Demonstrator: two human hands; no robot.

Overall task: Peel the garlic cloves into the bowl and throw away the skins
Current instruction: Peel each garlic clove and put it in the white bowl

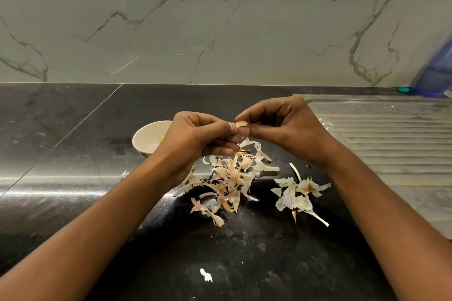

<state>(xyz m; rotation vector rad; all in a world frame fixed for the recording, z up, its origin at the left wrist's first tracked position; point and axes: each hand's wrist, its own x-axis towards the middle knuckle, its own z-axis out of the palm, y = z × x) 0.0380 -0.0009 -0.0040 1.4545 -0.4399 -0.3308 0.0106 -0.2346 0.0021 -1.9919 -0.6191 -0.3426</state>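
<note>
Left hand (195, 138) and right hand (283, 124) meet, both pinching one garlic clove (241, 124). Below them, skins (227, 178) litter the black counter (73, 129). The bowl (144, 133) sits just behind the left hand. A steel drainboard (391, 144) lies right of the right hand, and a marble wall (220, 32) stands beyond.

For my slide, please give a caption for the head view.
Left hand and right hand pinch a garlic clove above skins on the counter, beside a bowl.
</note>
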